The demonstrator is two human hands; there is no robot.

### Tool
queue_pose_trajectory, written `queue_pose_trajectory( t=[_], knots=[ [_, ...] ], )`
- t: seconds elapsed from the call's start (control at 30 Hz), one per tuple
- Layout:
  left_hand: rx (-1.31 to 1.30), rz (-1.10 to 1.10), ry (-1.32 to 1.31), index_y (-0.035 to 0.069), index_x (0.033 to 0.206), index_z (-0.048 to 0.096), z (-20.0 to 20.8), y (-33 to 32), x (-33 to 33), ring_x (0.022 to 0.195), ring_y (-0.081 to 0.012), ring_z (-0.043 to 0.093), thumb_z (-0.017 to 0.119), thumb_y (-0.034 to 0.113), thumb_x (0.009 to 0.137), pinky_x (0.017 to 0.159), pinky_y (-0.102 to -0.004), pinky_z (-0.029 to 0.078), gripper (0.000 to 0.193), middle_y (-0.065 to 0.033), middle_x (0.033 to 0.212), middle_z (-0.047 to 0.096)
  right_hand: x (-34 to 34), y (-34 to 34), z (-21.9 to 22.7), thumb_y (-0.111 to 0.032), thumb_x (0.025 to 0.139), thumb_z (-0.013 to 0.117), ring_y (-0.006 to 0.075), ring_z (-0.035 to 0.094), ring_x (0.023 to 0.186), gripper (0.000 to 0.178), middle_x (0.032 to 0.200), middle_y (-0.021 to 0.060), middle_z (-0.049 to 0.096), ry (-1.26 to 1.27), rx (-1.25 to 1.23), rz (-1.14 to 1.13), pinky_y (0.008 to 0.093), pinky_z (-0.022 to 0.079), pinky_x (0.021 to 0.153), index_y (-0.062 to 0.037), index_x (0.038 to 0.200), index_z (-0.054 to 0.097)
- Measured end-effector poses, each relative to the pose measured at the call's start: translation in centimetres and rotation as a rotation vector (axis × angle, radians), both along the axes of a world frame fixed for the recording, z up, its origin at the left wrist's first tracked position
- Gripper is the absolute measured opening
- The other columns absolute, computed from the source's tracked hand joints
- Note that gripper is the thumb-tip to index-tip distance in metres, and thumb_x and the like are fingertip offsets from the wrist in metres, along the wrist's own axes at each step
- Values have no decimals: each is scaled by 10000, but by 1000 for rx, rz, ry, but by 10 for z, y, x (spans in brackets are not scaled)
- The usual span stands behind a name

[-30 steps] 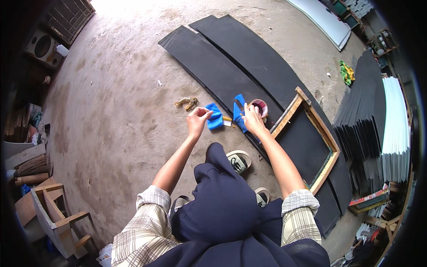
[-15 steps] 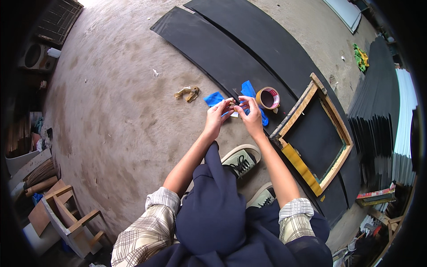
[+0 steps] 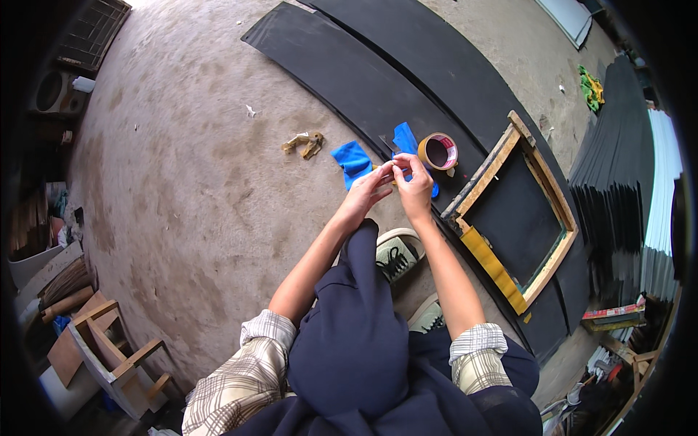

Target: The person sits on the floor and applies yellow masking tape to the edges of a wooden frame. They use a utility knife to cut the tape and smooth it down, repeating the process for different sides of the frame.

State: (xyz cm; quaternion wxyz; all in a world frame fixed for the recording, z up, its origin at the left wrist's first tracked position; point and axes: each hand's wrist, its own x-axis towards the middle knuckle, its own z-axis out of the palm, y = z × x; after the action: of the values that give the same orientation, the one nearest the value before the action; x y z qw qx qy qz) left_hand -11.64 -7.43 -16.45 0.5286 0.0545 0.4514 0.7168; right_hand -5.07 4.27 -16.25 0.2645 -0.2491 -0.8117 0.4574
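Fingertips of my left hand (image 3: 367, 190) and my right hand (image 3: 414, 187) meet in a pinch above the edge of the black sheets. Whatever lies between them is too small and covered to make out. Just beyond my left hand is a piece of blue cloth (image 3: 352, 161); a second blue piece (image 3: 406, 136) lies behind my right hand. A roll of brown tape (image 3: 438, 151) rests to the right of that hand. Farther right, a square wooden frame (image 3: 547, 282) lies on the sheets, with a yellow strip (image 3: 488, 267) along its near-left side.
Long black sheets (image 3: 349, 69) stretch across the floor from upper left to lower right. Crumpled brown scraps (image 3: 304, 144) lie on the concrete. An upturned wooden stool (image 3: 120, 363) stands at lower left. Stacked black sheets (image 3: 611, 160) line the right side, near a green-and-yellow cloth (image 3: 590, 89).
Both hands have come closer together, the fingers now touching. The view has shifted slightly, and more of the left blue cloth shows.
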Motion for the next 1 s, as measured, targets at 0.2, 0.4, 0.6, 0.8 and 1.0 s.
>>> queue_pose_trajectory(
  t=[0.2, 0.4, 0.6, 0.8, 1.0],
  knots=[
    [-282, -159, 443, 102, 1258, 530, -8, 2, -10, 1122, -141, 486, 463, 399, 934, 945, -307, 394, 444, -44, 1226, 503, 8, 14, 6, 25, 766, 613, 227, 603, 700, 154, 774, 102, 559, -39, 70, 35, 333, 486, 630, -36, 893, 551],
    [-470, -305, 994, 141, 1247, 542, 23, 5, -12, 1001, -181, 558, 577, 332, 868, 843, -317, 455, 426, -29, 1098, 576, 9, 21, 13, 40, 767, 602, 251, 565, 681, 149, 742, 110, 512, -62, 75, 59, 371, 455, 614, -19, 850, 493],
    [-788, -380, 1487, 82, 1220, 535, 26, 1, -8, 929, -268, 592, 660, 347, 769, 750, -370, 496, 538, -90, 1002, 618, 10, 23, 22, 48, 770, 593, 263, 529, 679, 151, 723, 112, 487, -90, 198, 81, 392, 428, 611, -11, 799, 457],
    [-989, -208, 1365, 24, 1204, 521, -26, -24, -39, 966, -269, 590, 664, 308, 783, 813, -366, 483, 528, -120, 1032, 619, -5, 48, 11, 30, 768, 624, 202, 556, 673, 217, 780, 98, 528, -56, 191, 132, 334, 460, 624, -20, 887, 450],
    [-686, 126, 1162, 66, 1122, 592, -69, -10, -87, 984, -227, 596, 608, 172, 833, 827, -353, 477, 308, -105, 1034, 626, -68, 48, -30, 21, 742, 625, 277, 563, 821, 272, 844, 122, 545, -197, 372, 250, 395, 481, 683, -48, 920, 431]
  ],
)
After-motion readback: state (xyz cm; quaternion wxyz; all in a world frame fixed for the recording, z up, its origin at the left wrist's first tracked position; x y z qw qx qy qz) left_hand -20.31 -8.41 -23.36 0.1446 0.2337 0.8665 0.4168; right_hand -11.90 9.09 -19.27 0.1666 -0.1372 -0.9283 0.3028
